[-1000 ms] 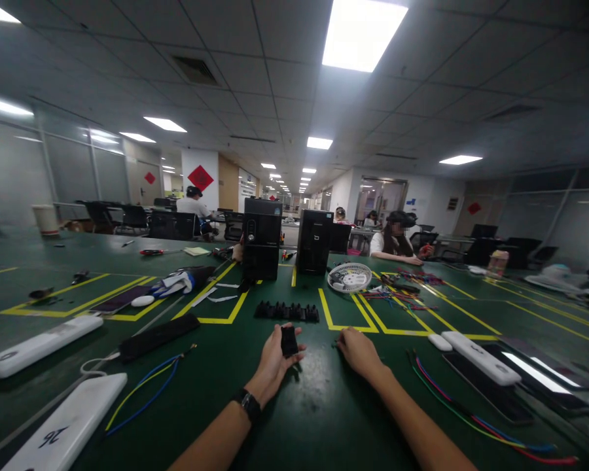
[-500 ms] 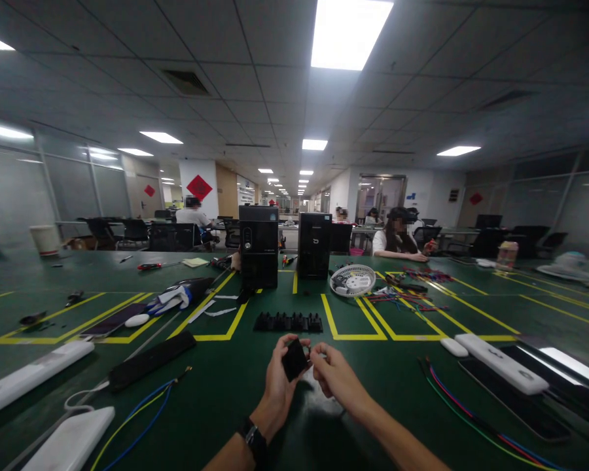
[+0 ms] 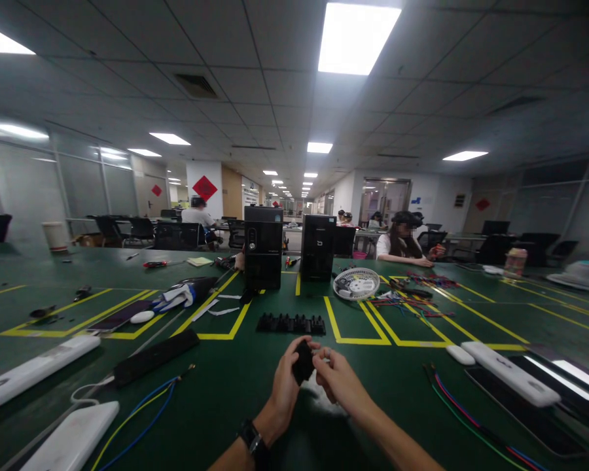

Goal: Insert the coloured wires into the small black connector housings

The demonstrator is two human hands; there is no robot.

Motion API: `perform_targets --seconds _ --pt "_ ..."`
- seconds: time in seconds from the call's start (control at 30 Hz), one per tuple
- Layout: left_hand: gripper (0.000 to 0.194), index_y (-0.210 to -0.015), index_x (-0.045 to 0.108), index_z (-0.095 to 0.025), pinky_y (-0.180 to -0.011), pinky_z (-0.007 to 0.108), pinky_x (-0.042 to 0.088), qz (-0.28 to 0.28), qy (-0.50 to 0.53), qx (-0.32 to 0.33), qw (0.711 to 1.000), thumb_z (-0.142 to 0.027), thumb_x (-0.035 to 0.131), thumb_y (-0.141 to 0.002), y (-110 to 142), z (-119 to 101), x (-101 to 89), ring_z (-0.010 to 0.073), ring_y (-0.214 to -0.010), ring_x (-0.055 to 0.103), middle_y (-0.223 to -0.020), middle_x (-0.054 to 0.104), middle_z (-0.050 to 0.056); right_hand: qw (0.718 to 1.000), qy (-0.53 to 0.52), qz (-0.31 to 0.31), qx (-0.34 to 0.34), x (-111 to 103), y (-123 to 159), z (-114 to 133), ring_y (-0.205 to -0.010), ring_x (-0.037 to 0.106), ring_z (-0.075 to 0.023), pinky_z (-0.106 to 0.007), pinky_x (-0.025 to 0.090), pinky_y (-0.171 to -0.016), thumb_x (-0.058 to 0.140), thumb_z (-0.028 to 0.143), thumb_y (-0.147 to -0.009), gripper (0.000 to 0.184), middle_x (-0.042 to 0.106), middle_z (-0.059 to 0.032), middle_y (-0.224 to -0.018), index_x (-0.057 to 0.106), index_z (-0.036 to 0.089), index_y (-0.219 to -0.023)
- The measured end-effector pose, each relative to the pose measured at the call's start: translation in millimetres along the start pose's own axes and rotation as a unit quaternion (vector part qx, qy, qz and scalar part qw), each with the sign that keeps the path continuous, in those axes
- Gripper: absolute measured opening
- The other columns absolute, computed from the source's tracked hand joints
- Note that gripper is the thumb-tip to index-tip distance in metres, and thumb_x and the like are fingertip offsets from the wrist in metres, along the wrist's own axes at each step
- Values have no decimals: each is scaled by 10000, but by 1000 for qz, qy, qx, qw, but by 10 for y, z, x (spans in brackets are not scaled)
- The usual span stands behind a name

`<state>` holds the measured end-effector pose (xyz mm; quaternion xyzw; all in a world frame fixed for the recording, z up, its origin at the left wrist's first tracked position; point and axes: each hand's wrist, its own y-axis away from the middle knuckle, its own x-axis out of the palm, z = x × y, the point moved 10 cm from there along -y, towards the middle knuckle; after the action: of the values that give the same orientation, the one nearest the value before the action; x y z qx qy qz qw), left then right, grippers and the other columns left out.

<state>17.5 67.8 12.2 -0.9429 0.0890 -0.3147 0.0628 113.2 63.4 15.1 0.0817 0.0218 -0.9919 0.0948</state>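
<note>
My left hand (image 3: 285, 386) grips a small black block (image 3: 303, 364), right fingers pinched against it; a black strip (image 3: 290, 324) lies just beyond

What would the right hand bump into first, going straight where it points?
Probably the small black block held in the left hand; whether the right hand touches it is unclear.

Black watch (image 3: 252, 439), left wrist; forearms bare; no sleeves visible.

dim room, bright ceiling panels (image 3: 359, 38) (rather glaring), edges stretched and soft.
</note>
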Motion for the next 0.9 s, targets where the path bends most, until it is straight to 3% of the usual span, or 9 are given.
perform_targets --seconds 0.17,0.43,0.57,0.73,0.9 --pt "342 -1102 607 -173 -926 332 390 -16 -179 88 980 -278 448 -818 93 -268 -28 241 -1057 547 -1116 625 84 999 -28 34 8 81 55 42 -309 279 -34 -156 185 -311 530 595 -768 397 443 109 -495 379 228 -774" --pt "325 -1067 609 -157 -868 306 391 -10 -302 180 936 -264 392 -849 301 -617 176 226 -938 568 -1039 636 83 996 -53 69 13 126 124 125 -324 276 -30 -151 179 -322 579 589 -750 418 477 98 -502 378 223 -759" --pt "328 -1057 621 -156 -855 303 395 -11 -310 190 932 -284 411 -840 333 -633 198 231 -925 567 -1032 636 85 996 -46 72 10 130 142 159 -322 289 -30 -156 172 -324 602 587 -734 429 486 88 -501 388 215 -740" --pt "318 -1043 606 -165 -818 293 410 -47 -268 152 950 -305 382 -865 289 -521 123 223 -918 567 -1038 628 78 994 -87 62 24 165 158 110 -312 275 -30 -158 158 -320 581 625 -736 456 454 101 -480 368 222 -739" --pt "340 -1054 598 -167 -781 282 410 5 -344 168 924 -374 377 -900 269 -534 230 208 -850 571 -974 637 73 993 -74 88 40 129 146 57 -304 261 -24 -155 141 -316 610 558 -744 408 461 96 -470 390 214 -725"
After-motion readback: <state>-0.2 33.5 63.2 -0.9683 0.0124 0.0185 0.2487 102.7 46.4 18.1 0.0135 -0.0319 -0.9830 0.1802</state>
